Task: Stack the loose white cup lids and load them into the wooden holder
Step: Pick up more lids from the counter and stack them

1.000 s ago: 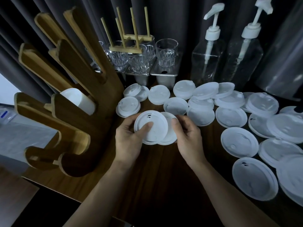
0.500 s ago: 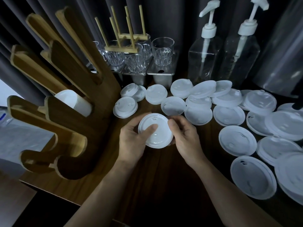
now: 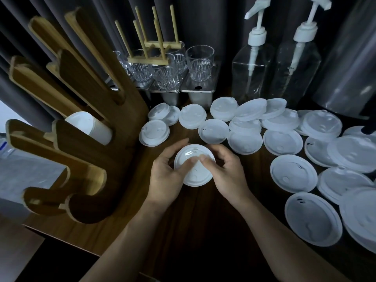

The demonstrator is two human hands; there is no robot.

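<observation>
Far left: wooden holder (image 3: 91, 159), upright on the table (image 3: 193, 220), built of dark slotted panels with pale edges, slots slanting up and away. Carries a stack of white lids (image 3: 89, 127) lying on its side in a middle slot, round end facing out to the right. Behind and just right of the holder: peg rack (image 3: 154, 58) of pale sticks, set on top of a cluster of ribbed glasses (image 3: 200, 64), with metal containers (image 3: 198, 94) below, all against the dark curtain (image 3: 213, 21). Centre, near the holder's base: left hand (image 3: 164, 178), fingers curled round the left rim of the held lid (image 3: 195, 171), thumb pressed on its top face. Held lid: turned top face up toward the camera, small openings near the far edge, just in front of the nearest lids on the table. Contact with the table cannot be told, nor whether further lids sit beneath it. Next, right hand (image 3: 227, 169): grips the same lid from the opposite side, fingers hooked over the far right rim, thumb laid on the top face with its tip just beside the left thumb. From the centre to the right edge: loose lids (image 3: 282, 142), spread flat over the table, many overlapping, one lying just beside the holder's base. Behind these: two clear pump bottles (image 3: 252, 72) with white pumps, side by side. Far right: clear cylinder (image 3: 350, 68), cut off by the frame edge.
</observation>
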